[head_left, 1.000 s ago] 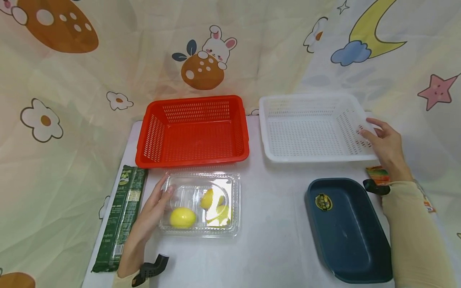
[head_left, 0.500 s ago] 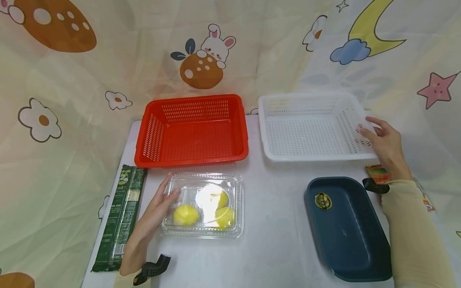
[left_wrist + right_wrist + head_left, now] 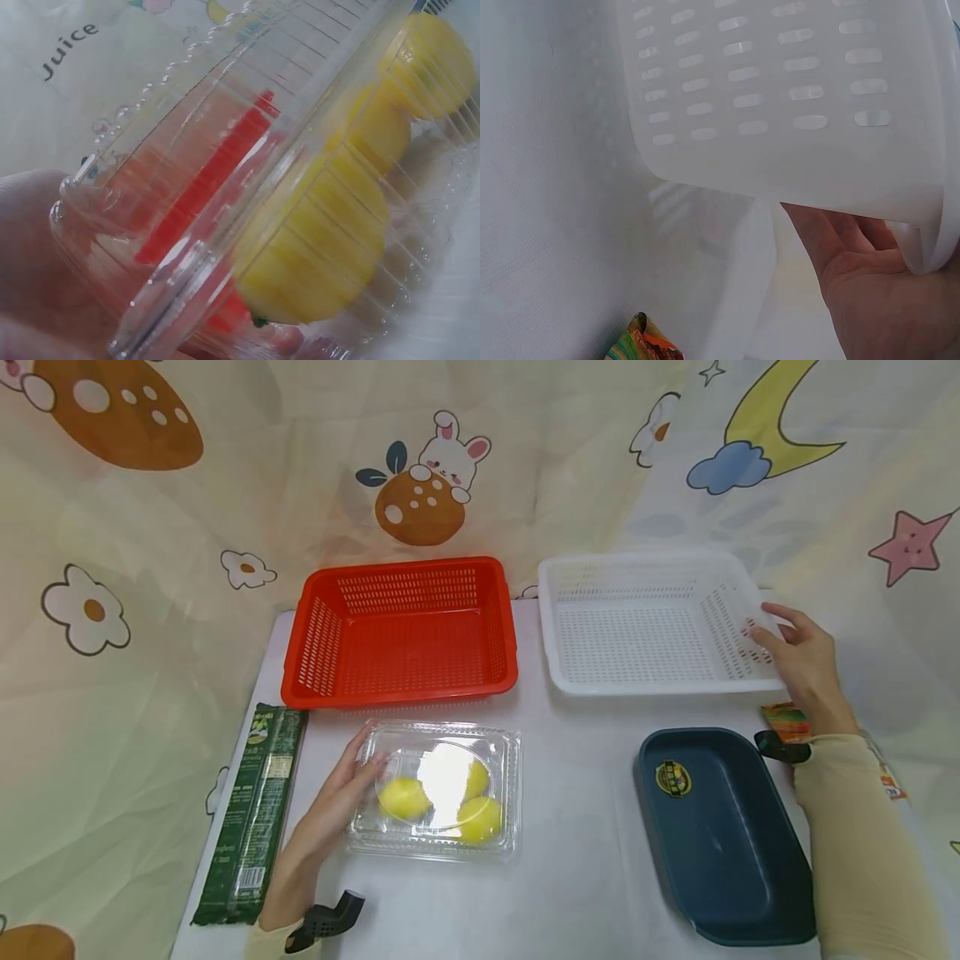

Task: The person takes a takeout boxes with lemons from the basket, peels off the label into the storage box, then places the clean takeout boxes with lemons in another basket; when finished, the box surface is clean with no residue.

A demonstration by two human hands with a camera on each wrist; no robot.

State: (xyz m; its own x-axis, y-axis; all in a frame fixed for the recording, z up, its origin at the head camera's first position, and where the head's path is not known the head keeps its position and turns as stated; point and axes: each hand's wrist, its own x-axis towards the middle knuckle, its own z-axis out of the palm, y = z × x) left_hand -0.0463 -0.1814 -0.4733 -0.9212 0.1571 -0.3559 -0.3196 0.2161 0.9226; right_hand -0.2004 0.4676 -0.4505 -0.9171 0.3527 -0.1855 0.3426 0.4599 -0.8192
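My left hand (image 3: 326, 814) grips the left side of a clear plastic clamshell box (image 3: 513, 793). Inside lie three lemons (image 3: 405, 799), partly washed out by glare on the lid. Close up in the left wrist view, the lemons (image 3: 315, 240) show through the ribbed clear wall. At the back right, my right hand (image 3: 810, 664) holds the right rim of a white slotted basket (image 3: 637, 685), thumb inside and fingers outside. The right wrist view has the hand (image 3: 885, 307) under the rim, beside the basket's end wall (image 3: 780, 165).
A red slotted basket (image 3: 412, 689) stands at the back left. Along the left table edge lies a green spaghetti packet (image 3: 251, 814). A dark blue tray (image 3: 723, 843) sits at front right. Partly behind the right arm is a colourful packet (image 3: 786, 723).
My left hand has carried the clamshell box a little to the right, and the lemons inside show differently under the glare. My right hand and the white basket have stayed put.
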